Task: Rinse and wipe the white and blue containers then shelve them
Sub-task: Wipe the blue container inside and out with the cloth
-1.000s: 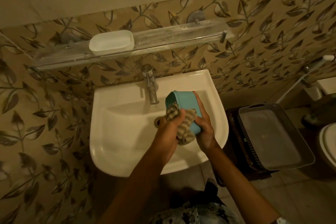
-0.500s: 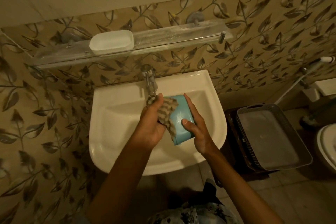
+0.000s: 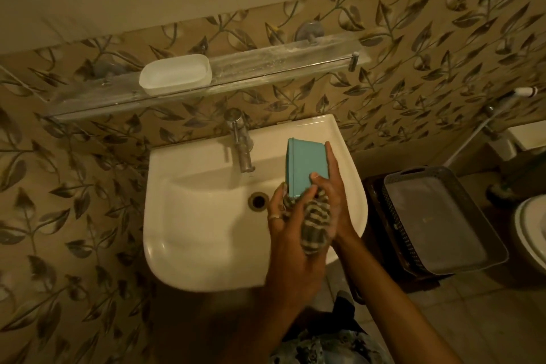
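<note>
the striped cloth (image 3: 316,227) has slid from the tap end of the blue container (image 3: 307,165) down to its near end, and the container now stands on edge over the sink (image 3: 183,245) toward 1 o'clock, rim facing 9 o'clock. the right hand (image 3: 336,204) grips it, thumb on the near face, fingers along the far side; the left hand (image 3: 280,224) is bunched round the cloth at its lower corner. the wipe looks nearly done. the white container (image 3: 175,75) already sits on the glass shelf (image 3: 280,65) at 11 o'clock, bare shelf beyond it toward 1 o'clock. the tap (image 3: 242,145) juts up between sink and shelf; a grey basket (image 3: 396,216) stands at 3 o'clock
</note>
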Action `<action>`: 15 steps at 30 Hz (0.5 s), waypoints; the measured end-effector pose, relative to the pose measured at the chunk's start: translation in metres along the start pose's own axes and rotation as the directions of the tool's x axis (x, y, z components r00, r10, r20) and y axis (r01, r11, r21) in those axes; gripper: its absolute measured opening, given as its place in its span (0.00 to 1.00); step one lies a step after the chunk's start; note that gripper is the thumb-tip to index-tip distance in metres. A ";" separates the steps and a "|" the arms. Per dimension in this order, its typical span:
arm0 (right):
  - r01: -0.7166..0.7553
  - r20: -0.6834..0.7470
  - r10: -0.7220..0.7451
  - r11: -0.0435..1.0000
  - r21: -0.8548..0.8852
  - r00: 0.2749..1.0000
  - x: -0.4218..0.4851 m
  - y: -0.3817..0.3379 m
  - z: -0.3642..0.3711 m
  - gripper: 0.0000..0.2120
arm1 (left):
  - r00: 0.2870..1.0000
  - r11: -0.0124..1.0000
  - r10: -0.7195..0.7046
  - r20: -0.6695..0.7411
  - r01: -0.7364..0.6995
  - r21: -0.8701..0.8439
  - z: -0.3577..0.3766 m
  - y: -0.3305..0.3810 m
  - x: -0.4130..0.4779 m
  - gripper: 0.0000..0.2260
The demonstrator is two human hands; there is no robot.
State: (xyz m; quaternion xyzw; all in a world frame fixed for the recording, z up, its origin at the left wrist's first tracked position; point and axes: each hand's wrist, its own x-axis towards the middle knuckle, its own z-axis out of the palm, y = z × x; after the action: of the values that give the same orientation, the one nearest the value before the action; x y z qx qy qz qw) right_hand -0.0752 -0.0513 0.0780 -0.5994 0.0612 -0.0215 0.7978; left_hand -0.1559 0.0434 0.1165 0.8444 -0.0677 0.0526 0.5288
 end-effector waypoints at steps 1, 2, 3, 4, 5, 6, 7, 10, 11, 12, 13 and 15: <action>-0.001 0.010 0.001 1.000 -0.001 1.000 -0.002 0.002 0.003 0.35 | 1.000 0.999 0.029 -0.005 -0.029 0.043 0.006 -0.003 0.000 0.30; 0.001 0.007 -0.001 1.000 0.008 1.000 -0.003 0.003 0.005 0.34 | 0.999 0.997 0.039 -0.019 -0.038 0.062 0.008 -0.004 0.003 0.32; 0.004 0.000 -0.004 1.000 0.026 1.000 -0.005 0.002 0.007 0.32 | 0.999 0.997 0.034 -0.032 -0.032 0.068 0.007 -0.005 0.007 0.32; 0.004 -0.005 -0.004 0.999 0.044 1.000 -0.006 0.001 0.007 0.32 | 0.999 0.997 0.030 -0.044 -0.027 0.074 0.007 -0.005 0.011 0.31; 0.000 -0.003 0.001 0.998 0.056 1.000 -0.006 0.000 0.007 0.33 | 0.998 0.997 0.025 -0.057 -0.021 0.078 0.006 -0.004 0.015 0.30; -0.004 0.000 0.004 0.998 0.064 1.000 -0.007 -0.002 0.007 0.33 | 0.997 0.997 0.027 -0.071 -0.022 0.074 0.005 -0.002 0.019 0.29; 0.003 -0.004 -0.002 0.999 0.053 1.000 -0.007 -0.003 0.008 0.32 | 0.995 0.998 0.036 -0.090 -0.031 0.057 0.005 0.001 0.022 0.30; 0.072 0.025 -0.071 0.995 -0.063 0.997 -0.009 -0.003 0.008 0.28 | 0.989 0.999 0.041 -0.145 -0.040 0.013 0.003 0.004 0.038 0.29; 0.093 0.050 -0.088 0.991 -0.101 0.995 -0.012 -0.002 0.009 0.29 | 0.990 1.000 0.009 -0.144 -0.009 0.003 0.000 0.003 0.046 0.30; 0.102 0.085 -0.092 0.988 -0.120 0.992 -0.017 0.000 0.010 0.30 | 0.989 0.999 -0.047 -0.138 0.046 -0.006 -0.005 0.002 0.057 0.31; 0.098 0.116 -0.084 0.988 -0.122 0.990 -0.021 0.002 0.011 0.30 | 0.985 0.994 -0.106 -0.133 0.108 0.009 -0.012 0.001 0.068 0.30; 0.072 0.149 -0.059 0.994 -0.082 0.987 -0.030 0.006 0.013 0.29 | 0.976 0.980 -0.175 -0.132 0.186 0.075 -0.024 0.001 0.090 0.24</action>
State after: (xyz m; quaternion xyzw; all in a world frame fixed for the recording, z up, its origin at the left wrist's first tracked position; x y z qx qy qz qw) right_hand -0.1034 -0.0335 0.0777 -0.6352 -0.0164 -0.0011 0.7721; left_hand -0.0677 0.0594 0.1420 0.8643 0.0450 0.0600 0.4974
